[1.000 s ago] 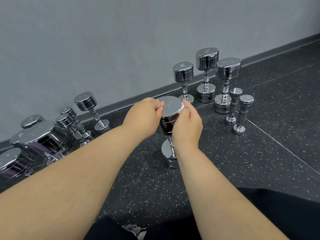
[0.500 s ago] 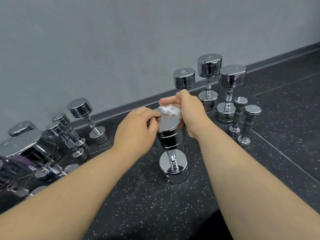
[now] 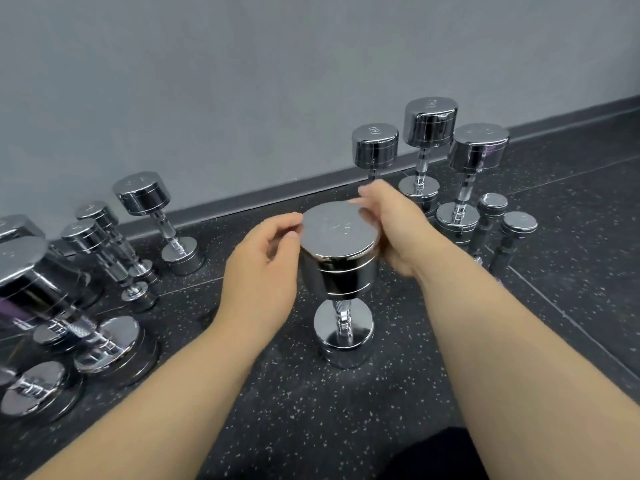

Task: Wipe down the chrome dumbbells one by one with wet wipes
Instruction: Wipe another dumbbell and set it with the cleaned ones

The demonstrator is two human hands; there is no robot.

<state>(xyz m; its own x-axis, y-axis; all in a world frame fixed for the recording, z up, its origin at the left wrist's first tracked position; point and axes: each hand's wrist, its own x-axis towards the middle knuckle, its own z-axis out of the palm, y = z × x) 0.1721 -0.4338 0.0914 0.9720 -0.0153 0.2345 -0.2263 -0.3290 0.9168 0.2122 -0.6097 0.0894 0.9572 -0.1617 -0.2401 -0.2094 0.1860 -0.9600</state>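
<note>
**Dumbbell** [image 3: 341,271]: chrome, upright on the floor [image 3: 346,427], centre. It stands on end, probably so the top head faces the person for wiping.
**Left hand** [image 3: 259,275]: at the head's 9 o'clock, fingers curled, tips pinching the rim, apparently to steady it.
**Right hand** [image 3: 398,233]: at 3 o'clock, cupped round the head's side, blurred. No wipe shows; it may be under the palm.
**Other dumbbells** [image 3: 429,123]: upright, grouped at 1 and 9 o'clock.
</note>
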